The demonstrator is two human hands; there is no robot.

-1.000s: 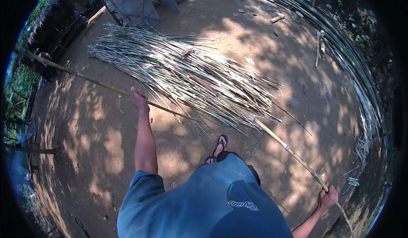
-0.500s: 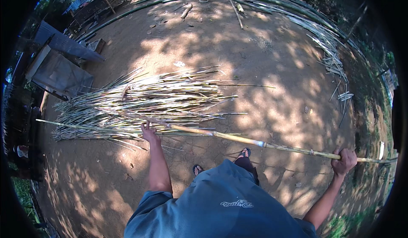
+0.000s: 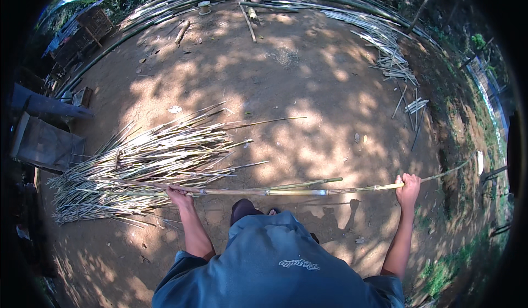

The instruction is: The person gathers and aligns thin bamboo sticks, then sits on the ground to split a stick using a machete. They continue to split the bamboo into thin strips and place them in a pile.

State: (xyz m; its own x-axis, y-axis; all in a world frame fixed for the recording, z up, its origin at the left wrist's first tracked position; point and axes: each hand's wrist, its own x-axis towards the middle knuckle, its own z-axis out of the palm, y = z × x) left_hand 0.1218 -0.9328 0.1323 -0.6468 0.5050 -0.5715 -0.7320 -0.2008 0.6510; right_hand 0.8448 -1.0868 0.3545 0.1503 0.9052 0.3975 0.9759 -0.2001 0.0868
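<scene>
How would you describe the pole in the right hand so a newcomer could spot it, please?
Find the big heap of thin sticks on the left. Out from it, a jointed pole runs right. Unlike the stick just beyond it, which stops short, it passes through the right hand.

The long pole [image 3: 294, 192] is smooth, faintly glossy jointed bamboo, the heaped sticks [image 3: 181, 149] rougher, drier woody stalks with a pale sheen, the shirt [image 3: 258, 247] soft matt cloth, the ground [image 3: 308, 88] dull, rough earth, and the shadowed grey panel [image 3: 47, 143] at left perhaps metal or plastic sheet.
</scene>
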